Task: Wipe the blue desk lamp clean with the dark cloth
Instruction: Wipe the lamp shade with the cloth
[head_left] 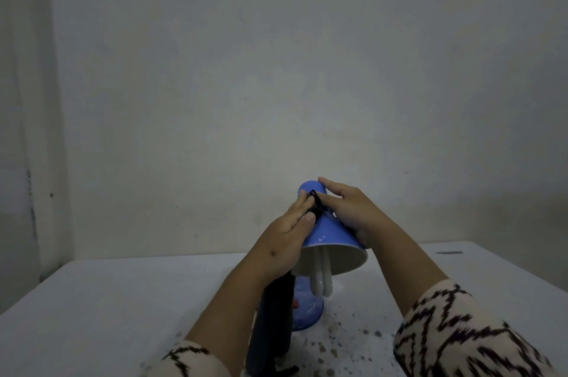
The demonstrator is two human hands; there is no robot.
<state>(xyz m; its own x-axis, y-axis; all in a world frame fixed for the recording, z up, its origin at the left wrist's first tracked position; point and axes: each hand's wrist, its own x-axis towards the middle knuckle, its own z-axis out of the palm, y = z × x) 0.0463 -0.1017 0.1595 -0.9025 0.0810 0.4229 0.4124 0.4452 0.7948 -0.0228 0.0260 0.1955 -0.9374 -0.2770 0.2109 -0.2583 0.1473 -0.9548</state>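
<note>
The blue desk lamp stands on the white table, its cone shade tilted toward me with a white bulb poking out of the rim. Its round blue base sits below the shade. My left hand presses the dark cloth against the shade's left side; most of the cloth hangs down under my wrist and a small dark bit shows between my fingers near the shade's top. My right hand lies flat on the upper right of the shade, gripping it.
A plain grey wall rises straight behind the table. Dark specks and stains dot the tabletop in front of the lamp base. A small dark mark lies near the table's far right edge.
</note>
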